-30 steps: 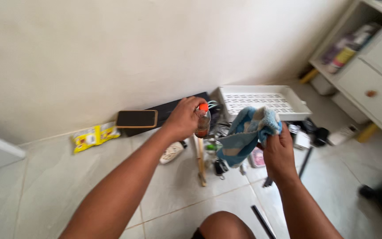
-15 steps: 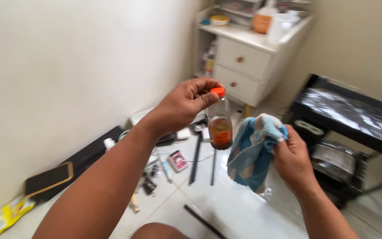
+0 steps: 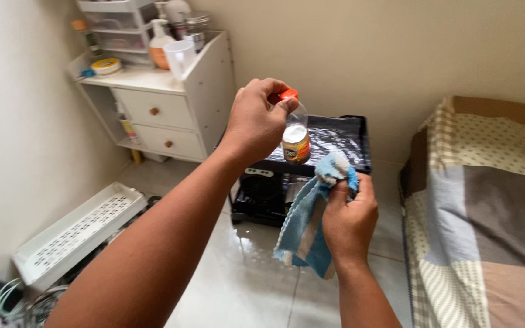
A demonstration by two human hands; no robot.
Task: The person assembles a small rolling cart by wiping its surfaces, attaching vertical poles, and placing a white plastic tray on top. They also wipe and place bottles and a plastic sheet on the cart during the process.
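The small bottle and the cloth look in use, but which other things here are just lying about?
In hand:
left hand holding small orange-capped bottle
right hand holding blue cloth

Lying about:
white perforated tray
white drawer cabinet
black stand
patchwork bed cover

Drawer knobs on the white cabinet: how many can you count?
2. One knob sits on the upper drawer, the other knob on the lower drawer of the white cabinet. None looks hidden.

Upright orange-capped bottle point(image 3: 295, 136), blue cloth point(image 3: 311, 225) below

White cabinet point(image 3: 171, 112), tray point(image 3: 74, 234), bed point(image 3: 487, 206).
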